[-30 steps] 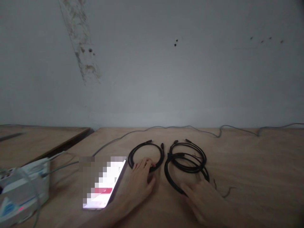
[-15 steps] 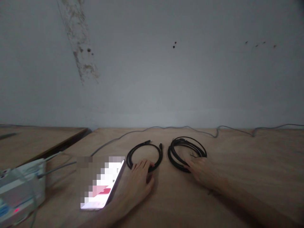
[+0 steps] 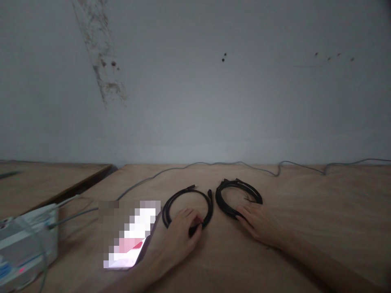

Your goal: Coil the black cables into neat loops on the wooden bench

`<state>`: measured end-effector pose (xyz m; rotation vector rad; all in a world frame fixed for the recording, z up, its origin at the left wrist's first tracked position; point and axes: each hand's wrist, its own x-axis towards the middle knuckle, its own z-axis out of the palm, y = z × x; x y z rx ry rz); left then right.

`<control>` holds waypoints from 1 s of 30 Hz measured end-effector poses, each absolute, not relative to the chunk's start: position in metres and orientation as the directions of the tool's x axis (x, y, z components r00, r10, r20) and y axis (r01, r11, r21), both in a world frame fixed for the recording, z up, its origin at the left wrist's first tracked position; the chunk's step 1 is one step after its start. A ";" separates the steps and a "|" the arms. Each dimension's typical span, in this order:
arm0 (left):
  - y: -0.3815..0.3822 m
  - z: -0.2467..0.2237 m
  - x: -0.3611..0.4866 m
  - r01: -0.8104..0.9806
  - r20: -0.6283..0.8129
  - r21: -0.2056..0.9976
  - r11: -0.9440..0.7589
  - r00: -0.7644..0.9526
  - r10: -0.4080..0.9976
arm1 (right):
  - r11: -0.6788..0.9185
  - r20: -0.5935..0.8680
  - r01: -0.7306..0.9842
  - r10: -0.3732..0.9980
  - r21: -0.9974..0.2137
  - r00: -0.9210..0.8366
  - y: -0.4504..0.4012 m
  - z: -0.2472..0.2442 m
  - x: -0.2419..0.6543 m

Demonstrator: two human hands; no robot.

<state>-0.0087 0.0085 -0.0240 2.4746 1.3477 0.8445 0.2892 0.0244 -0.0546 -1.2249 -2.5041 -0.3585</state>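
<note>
At the far left, one white electrical unit (image 3: 27,248) with one red light stands on the wooden surface (image 3: 320,236). One grey cord (image 3: 137,183) goes from it and runs along the back, near the wall (image 3: 171,114). Next is one lit phone (image 3: 137,228), lying flat, its screen partly blurred. Then there are two black cable coils, side by side and just apart. The left coil (image 3: 165,207) lies on the surface and shows two connector ends at its far side. The left hand (image 3: 183,230) has a narrow grip, thumb and fingers closed on its near edge. The right coil (image 3: 220,199) is thicker; how many cables are in it, I cannot tell. The right hand (image 3: 259,221) holds its near edge between thumb and fingers, also narrow.
</note>
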 end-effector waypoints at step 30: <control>0.012 -0.010 -0.017 0.857 0.316 0.216 -0.467 0.392 0.864 | 0.770 0.429 0.634 0.597 -0.069 -0.678 -0.008 -0.036 0.271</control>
